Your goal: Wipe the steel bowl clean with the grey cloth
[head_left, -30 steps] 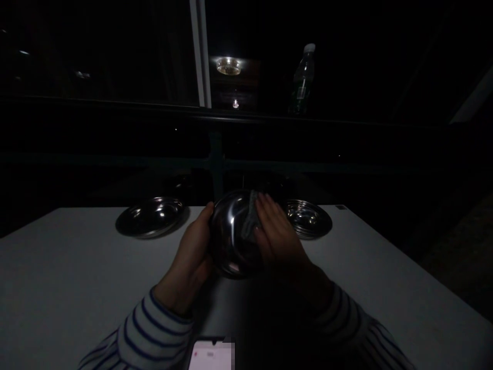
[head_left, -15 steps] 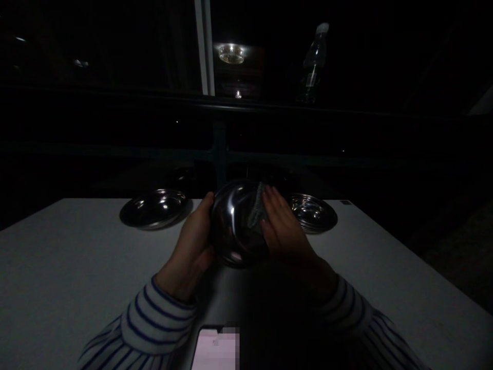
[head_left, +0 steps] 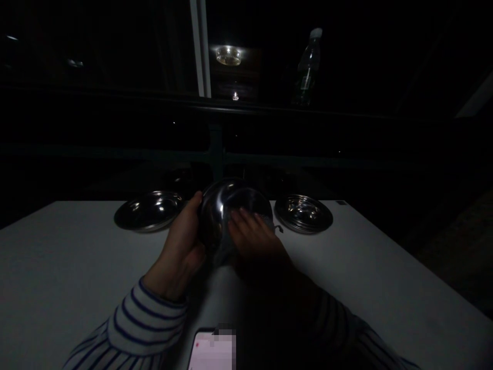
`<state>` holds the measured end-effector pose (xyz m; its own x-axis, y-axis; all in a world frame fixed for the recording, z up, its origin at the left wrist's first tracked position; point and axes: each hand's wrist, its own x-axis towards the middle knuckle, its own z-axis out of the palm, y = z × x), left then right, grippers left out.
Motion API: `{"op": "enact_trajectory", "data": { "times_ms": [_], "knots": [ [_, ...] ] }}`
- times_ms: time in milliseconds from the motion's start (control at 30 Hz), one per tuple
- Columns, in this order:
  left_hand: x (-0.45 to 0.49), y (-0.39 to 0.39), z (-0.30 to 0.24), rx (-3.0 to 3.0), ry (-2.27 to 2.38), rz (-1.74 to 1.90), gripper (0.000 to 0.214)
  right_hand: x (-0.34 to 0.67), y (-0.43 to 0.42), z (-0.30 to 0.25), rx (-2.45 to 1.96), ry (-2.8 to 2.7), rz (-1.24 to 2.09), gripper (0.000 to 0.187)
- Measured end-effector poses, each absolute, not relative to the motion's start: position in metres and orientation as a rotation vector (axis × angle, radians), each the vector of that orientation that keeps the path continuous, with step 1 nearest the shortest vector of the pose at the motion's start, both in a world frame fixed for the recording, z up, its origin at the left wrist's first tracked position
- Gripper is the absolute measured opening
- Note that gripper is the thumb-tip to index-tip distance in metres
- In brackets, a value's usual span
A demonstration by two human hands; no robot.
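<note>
My left hand [head_left: 181, 241] grips the left rim of a shiny steel bowl [head_left: 219, 205], held tilted just above the white table [head_left: 69, 267]. My right hand [head_left: 254, 239] lies against the bowl's lower right side, fingers pressed on a grey cloth [head_left: 267, 220] that shows under them. Both sleeves are white with blue stripes. The scene is very dark, so the bowl's far side is hard to make out.
A steel plate [head_left: 148, 209] lies left of the bowl and another steel plate [head_left: 304, 213] lies to its right. A lit phone [head_left: 211, 352] rests at the near table edge. A plastic bottle [head_left: 308, 64] stands on a dark ledge behind.
My right hand and the cloth have slid from the bowl's upper right down to its lower front. The bowl has tipped further over in my left hand.
</note>
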<state>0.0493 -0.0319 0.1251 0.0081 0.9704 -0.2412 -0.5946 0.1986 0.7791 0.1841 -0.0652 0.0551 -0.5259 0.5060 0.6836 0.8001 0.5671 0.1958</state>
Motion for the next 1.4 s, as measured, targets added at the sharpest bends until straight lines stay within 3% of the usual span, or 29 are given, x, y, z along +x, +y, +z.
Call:
{"op": "enact_trajectory", "data": {
  "times_ms": [167,400,733,900,1233,1400],
  "knots": [
    [0.059,-0.033,0.111,0.624,0.946,1.178,0.022,0.187,-0.065,0.064,-0.999,-2.261,-0.668,0.048],
    [0.054,-0.033,0.121,0.602,0.898,1.298,0.02,0.212,-0.045,0.061,-1.261,-1.945,-0.445,0.052],
    [0.061,-0.031,0.104,0.668,0.976,1.24,0.02,0.189,-0.061,0.06,-1.156,-2.136,-0.514,0.052],
    [0.063,-0.036,0.105,0.699,0.988,1.269,0.019,0.217,-0.037,0.056,-1.306,-1.857,-0.268,0.052],
    [0.057,-0.032,0.11,0.622,0.995,1.241,0.023,0.171,-0.072,0.05,-1.045,-2.226,-0.65,0.047],
    [0.063,-0.037,0.101,0.92,1.088,1.224,0.032,0.196,-0.05,0.055,-1.124,-2.014,-0.464,0.049]
  ]
}}
